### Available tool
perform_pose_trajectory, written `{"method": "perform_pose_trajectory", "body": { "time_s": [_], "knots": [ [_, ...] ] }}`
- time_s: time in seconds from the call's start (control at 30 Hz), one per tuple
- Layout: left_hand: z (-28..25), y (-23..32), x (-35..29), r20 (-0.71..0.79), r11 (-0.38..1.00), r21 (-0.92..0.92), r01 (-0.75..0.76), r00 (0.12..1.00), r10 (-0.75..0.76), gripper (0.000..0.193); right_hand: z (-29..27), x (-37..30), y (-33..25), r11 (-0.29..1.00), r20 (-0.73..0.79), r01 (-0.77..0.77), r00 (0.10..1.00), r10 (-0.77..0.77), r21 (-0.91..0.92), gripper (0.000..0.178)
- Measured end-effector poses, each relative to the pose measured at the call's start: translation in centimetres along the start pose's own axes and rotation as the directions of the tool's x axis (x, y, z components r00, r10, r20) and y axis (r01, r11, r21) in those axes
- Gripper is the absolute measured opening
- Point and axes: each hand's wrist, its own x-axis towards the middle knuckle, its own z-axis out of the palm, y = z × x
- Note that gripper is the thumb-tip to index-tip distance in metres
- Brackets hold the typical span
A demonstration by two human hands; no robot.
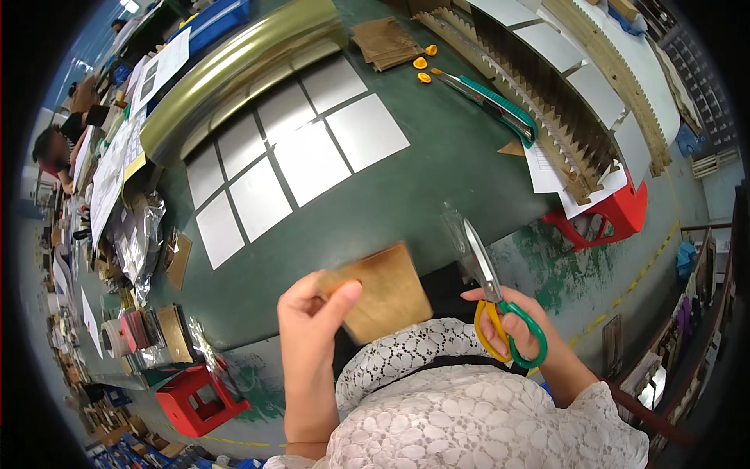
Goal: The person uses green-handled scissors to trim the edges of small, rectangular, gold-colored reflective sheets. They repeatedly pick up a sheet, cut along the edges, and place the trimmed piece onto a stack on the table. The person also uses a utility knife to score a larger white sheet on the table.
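My left hand (308, 309) pinches a thin gold-brown square sheet (393, 293) between thumb and fingers, over the table's near edge. The sheet's left side is blurred. In my right hand (525, 324) are scissors (486, 270) with one yellow and one green handle loop. Their blades point up and away from me and look closed or nearly so. A crumpled strip of clear film (455, 228) lies beside the blade tips. Farther off, several white square cards (312, 160) lie in rows on the green table (461, 168).
A roll of gold film (250, 66) lies behind the cards. Brown squares (387, 43), small yellow-orange rubber pieces (420, 62) and a green utility knife (496, 105) lie farther back. Toothed strips (531, 98) run along the right. Red stools (205, 402) stand by the table.
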Motion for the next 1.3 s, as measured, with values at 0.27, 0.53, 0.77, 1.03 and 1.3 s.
{"method": "perform_pose_trajectory", "body": {
  "time_s": [0.27,0.53,0.77,1.03,1.3],
  "knots": [
    [0.8,-2.2,0.5,0.051,0.936,-0.301,0.182,0.983,-0.175,0.03,0.9,-0.2,0.7,0.985,-0.008,-0.057,0.998,0.056,-0.163,0.081],
    [2.2,-2.6,-0.2,-0.021,0.988,-0.128,-0.08,0.997,0.078,0.031,0.9,-0.3,1.5,0.971,0.034,-0.019,0.999,0.028,-0.239,0.08],
    [3.8,-2.8,-1.0,0.029,0.985,-0.106,-0.134,0.99,0.138,0.032,1.0,-0.1,1.1,0.931,-0.035,-0.032,0.999,0.02,-0.363,0.071],
    [4.4,-3.1,-1.3,0.047,0.996,-0.05,-0.077,0.996,0.079,0.028,0.8,0.0,1.7,0.906,-0.043,0.026,0.998,-0.049,-0.422,0.075],
    [4.8,-3.5,-1.5,0.05,0.995,-0.044,-0.085,0.995,0.088,0.028,1.0,-0.2,1.5,0.911,-0.099,0.002,0.994,-0.047,-0.413,0.067]
  ]
}}
